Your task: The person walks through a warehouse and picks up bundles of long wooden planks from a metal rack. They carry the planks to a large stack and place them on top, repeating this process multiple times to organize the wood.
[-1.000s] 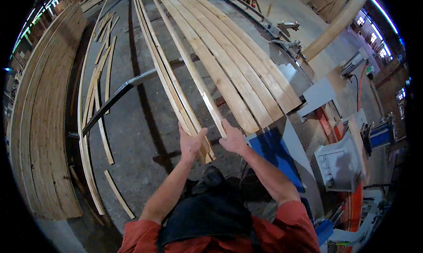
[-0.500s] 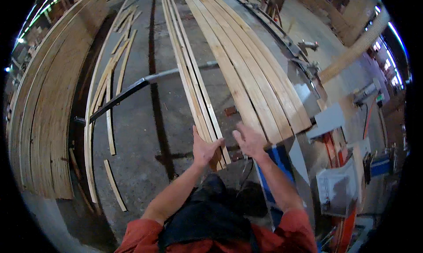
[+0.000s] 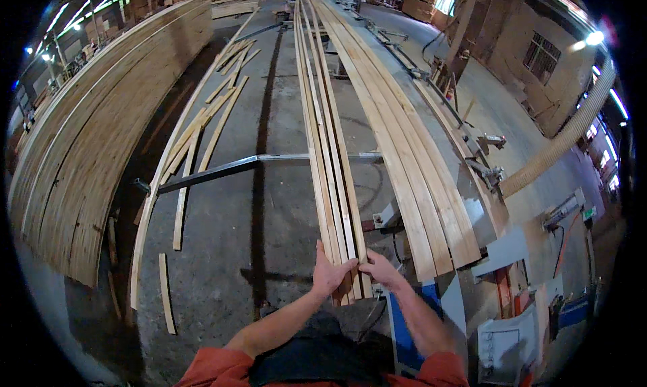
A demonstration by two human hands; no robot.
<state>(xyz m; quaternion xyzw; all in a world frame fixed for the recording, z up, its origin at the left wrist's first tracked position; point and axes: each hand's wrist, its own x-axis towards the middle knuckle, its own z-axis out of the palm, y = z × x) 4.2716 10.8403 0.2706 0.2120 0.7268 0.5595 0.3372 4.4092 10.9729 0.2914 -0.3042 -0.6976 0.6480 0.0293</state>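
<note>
A bundle of long, narrow pale wooden strips [image 3: 329, 191] runs away from me, its near ends just in front of my body. My left hand [image 3: 330, 274] grips the bundle's left side close to those ends, thumb across the top. From the right, my right hand [image 3: 382, 270] holds the outermost strip, its fingertips nearly meeting my left thumb. Both hands are closed on the wood; the fingers underneath are hidden. To the right of the bundle lie several wider, flat pale boards [image 3: 411, 185], side by side and apart from my hands.
A tall stack of long boards [image 3: 101, 144] stands at the left. Loose offcut strips [image 3: 214, 132] lie beside it, some over a metal crossbar [image 3: 216, 173]. At the right are a blue-and-grey machine part [image 3: 411, 326], a white box-like housing [image 3: 507, 346] and a ribbed hose [image 3: 573, 141].
My right hand has moved left from beside the boards onto the bundle, where another strip now shows on the right side. The head view has tilted up, showing more of the far end.
</note>
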